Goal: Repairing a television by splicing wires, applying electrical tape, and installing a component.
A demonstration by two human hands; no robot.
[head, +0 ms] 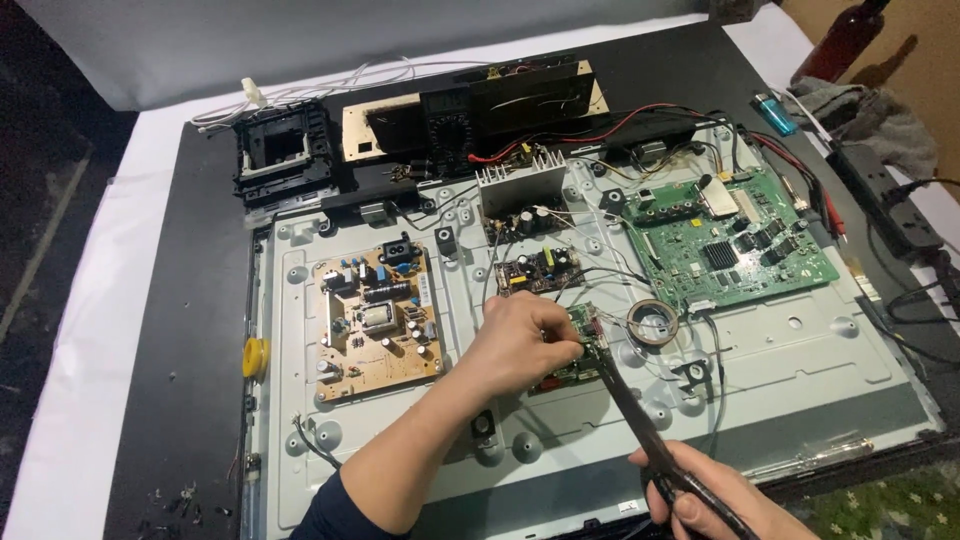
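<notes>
My left hand [520, 340] pinches a small green circuit board [572, 350] lying on the grey metal back panel [780, 370] of an opened flat screen. My right hand [710, 500], at the bottom edge, grips a dark soldering iron [630, 405] whose tip touches the top of that small board near its wires. A roll of solder wire [652, 323] lies just right of the tip.
A tan power board [375, 320] sits at left, a large green main board [725, 240] at right, a heatsink board [520, 195] and a small supply board [540, 268] between. A black frame part [283, 150], multimeter with red leads [450, 115], blue lighter [775, 112], power strip [890, 205] and yellow tape roll [256, 357] ring the panel.
</notes>
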